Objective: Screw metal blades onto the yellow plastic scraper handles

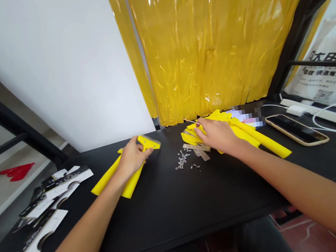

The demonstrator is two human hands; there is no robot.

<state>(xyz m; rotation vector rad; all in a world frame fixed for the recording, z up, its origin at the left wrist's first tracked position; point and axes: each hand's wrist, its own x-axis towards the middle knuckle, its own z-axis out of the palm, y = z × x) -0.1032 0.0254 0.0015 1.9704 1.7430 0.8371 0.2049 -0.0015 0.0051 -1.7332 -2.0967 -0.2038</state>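
On the left of the black table, my left hand (pixel 131 156) is closed around a yellow scraper (pixel 149 141), its wide head turned to the right. Another yellow scraper handle (pixel 106 178) lies beside it, partly under my hand. My right hand (pixel 216 133) is over a heap of yellow scraper parts (pixel 248 133), fingers closed on a thin rod (pixel 191 121) that points left; its kind is unclear. In front of that hand lie flat metal blades (pixel 203 154). Small screws and nuts (pixel 183 160) are scattered just to their left.
Black and white cardboard sleeves (pixel 36 244) overlap at the table's left. A phone (pixel 296 128) lies at the right, near a power strip (pixel 324 113) with white cables. A yellow plastic curtain (pixel 206 44) and a white board (pixel 83 63) stand behind the table.
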